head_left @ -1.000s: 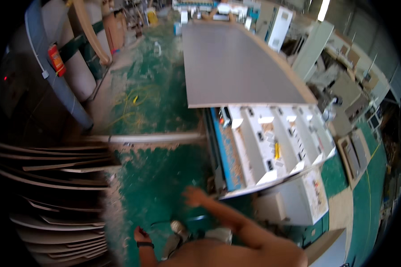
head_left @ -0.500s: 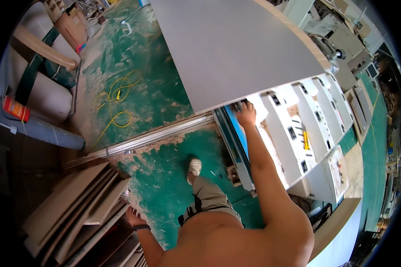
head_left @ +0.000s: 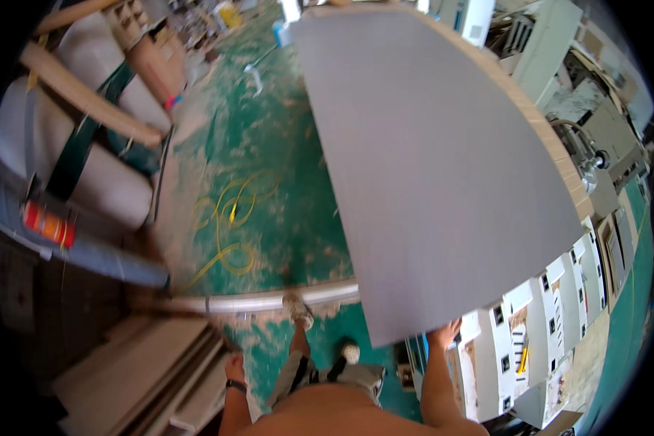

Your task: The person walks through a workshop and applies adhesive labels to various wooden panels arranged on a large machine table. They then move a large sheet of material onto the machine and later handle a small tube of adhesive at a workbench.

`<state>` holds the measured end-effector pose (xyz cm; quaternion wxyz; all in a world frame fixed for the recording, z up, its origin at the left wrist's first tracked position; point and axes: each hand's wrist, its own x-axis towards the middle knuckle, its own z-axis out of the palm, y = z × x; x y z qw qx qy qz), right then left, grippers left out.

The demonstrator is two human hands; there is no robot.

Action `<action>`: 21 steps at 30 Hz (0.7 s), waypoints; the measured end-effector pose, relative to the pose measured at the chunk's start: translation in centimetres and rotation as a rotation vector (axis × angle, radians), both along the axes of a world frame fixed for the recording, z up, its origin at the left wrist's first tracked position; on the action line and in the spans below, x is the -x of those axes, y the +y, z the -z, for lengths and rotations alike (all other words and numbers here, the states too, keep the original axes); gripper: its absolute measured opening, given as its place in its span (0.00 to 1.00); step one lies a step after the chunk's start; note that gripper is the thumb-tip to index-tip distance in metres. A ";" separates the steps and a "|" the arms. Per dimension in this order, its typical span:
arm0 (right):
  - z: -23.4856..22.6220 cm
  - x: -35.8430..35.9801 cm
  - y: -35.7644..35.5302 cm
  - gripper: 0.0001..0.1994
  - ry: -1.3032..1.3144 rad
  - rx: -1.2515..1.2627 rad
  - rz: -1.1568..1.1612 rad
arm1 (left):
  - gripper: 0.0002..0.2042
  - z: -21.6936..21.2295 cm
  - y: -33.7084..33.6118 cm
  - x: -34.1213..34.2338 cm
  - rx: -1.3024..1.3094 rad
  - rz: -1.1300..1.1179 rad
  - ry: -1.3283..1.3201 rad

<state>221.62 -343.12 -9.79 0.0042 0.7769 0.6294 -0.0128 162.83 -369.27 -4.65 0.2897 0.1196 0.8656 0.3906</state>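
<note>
A large grey panel point(head_left: 443, 167) lies flat, its near edge reaching toward me. Beside that edge is my right hand point(head_left: 442, 336), its fingers bent around something small and dark that I cannot make out. Below the hand stands the white slotted organizer point(head_left: 469, 370), with dark pieces along its dividers and a yellow-handled tool point(head_left: 523, 360) in one slot. My left hand point(head_left: 234, 367) hangs low on the left with its fingers curled in and nothing visible in them. A dark band circles that wrist.
Stacked boards point(head_left: 123, 363) lean at the lower left. Pale metal rails point(head_left: 269, 301) cross the green floor point(head_left: 269, 247) ahead of my feet. A yellow cord point(head_left: 234, 251) lies coiled beyond them. Large dust bags point(head_left: 109, 171) and a red extinguisher point(head_left: 47, 224) stand at the left.
My view has swung up and forward, so more of the panel shows. My feet have shifted in a step. My right hand stays by the panel's near edge. My left hand's fingers have drawn in.
</note>
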 end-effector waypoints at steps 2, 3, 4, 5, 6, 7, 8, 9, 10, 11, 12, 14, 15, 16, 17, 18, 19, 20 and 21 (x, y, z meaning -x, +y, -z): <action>-1.4 0.9 1.0 0.31 0.000 -0.041 0.034 | 0.10 1.8 8.5 2.8 0.025 0.127 -0.031; -1.1 0.5 0.9 0.32 0.060 -0.073 0.027 | 0.09 2.1 12.2 3.3 0.075 0.140 -0.075; -2.6 0.9 1.3 0.31 0.075 0.012 0.078 | 0.10 -0.1 18.0 3.4 0.055 0.241 -0.140; -2.7 0.6 1.0 0.31 0.070 0.047 0.080 | 0.10 1.0 22.5 4.5 0.011 0.278 -0.125; -2.2 0.6 -0.1 0.31 -0.030 0.202 0.119 | 0.10 2.7 26.9 6.0 -0.012 0.368 -0.083; 0.0 0.7 -2.0 0.27 0.150 -0.015 0.353 | 0.10 4.2 32.1 7.7 -0.044 0.459 -0.039; -1.1 2.4 -2.4 0.23 0.047 0.116 0.284 | 0.11 5.6 36.7 10.6 0.058 0.585 0.109; -2.1 4.5 -2.8 0.21 0.099 -0.257 0.420 | 0.11 5.5 43.0 10.8 0.006 0.692 0.250; -2.0 6.5 -3.2 0.19 0.143 -0.603 0.527 | 0.10 4.2 50.2 10.6 -0.021 0.830 0.293; -1.4 8.8 -5.9 0.19 0.245 -0.516 0.774 | 0.10 1.7 56.0 9.7 -0.004 0.981 0.321; -1.0 11.2 -8.0 0.19 0.363 -0.409 1.002 | 0.10 1.2 61.2 9.4 -0.139 1.003 0.335; -1.5 14.5 -8.6 0.19 0.456 -0.305 1.270 | 0.11 -1.0 72.4 7.4 -0.313 1.095 0.455; -2.2 16.2 -8.0 0.20 0.433 -0.307 1.308 | 0.12 -3.1 77.3 6.1 -0.348 1.158 0.566; -2.7 17.8 -6.8 0.21 0.418 -0.315 1.342 | 0.12 -5.0 81.6 5.2 -0.371 1.167 0.634; -3.7 19.3 -4.8 0.21 0.404 -0.322 1.373 | 0.12 -6.0 85.3 4.6 -0.395 1.172 0.703; -4.5 20.3 -2.7 0.22 0.384 -0.339 1.409 | 0.12 -5.8 88.6 3.9 -0.428 1.150 0.775; -5.1 20.8 -0.9 0.22 0.365 -0.354 1.442 | 0.13 -5.5 91.6 3.2 -0.460 1.123 0.846; -4.8 20.5 -0.4 0.22 0.238 -0.262 1.519 | 0.13 -4.8 94.8 2.6 -0.492 1.088 0.917; -4.2 19.7 -0.4 0.22 0.109 -0.159 1.591 | 0.14 -2.7 97.4 2.4 -0.532 1.104 0.871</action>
